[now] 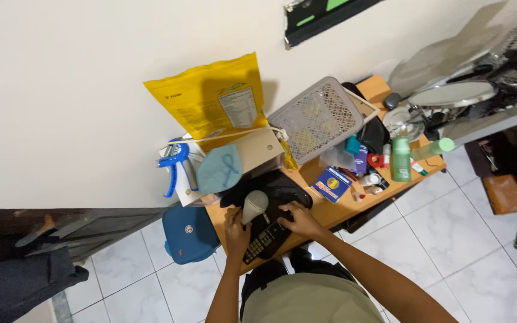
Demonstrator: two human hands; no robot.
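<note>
Head view down onto a cluttered orange-brown worktop [336,210] against a white wall; landmark is the black remote-like keypad [264,240] lying at the near edge of the worktop. Left hand [236,232] sits just left of the keypad, fingers curled around the neck of a white light bulb [255,205], bulb dome pointing up and away from the person, just above the keypad's far end. Right hand [299,219] is just right of the keypad, fingers bent and fingertips pressed down on a black object by the keypad's upper right side; cannot tell if it grips anything. Beyond the keypad, a black pouch-like thing [282,185] lies under the bulb. Further beyond and left of the keypad: pale blue face mask [219,169], blue hand gripper tool [176,160], and a big yellow bag [213,101] leaning on the wall. Beyond and right of the keypad: grey plastic basket [318,116] tipped up, small blue box [331,183], green bottle [400,158], small bits of clutter around it. Left of the keypad, below the worktop edge, a blue bag [188,234] on the white tiled floor [462,233]
</note>
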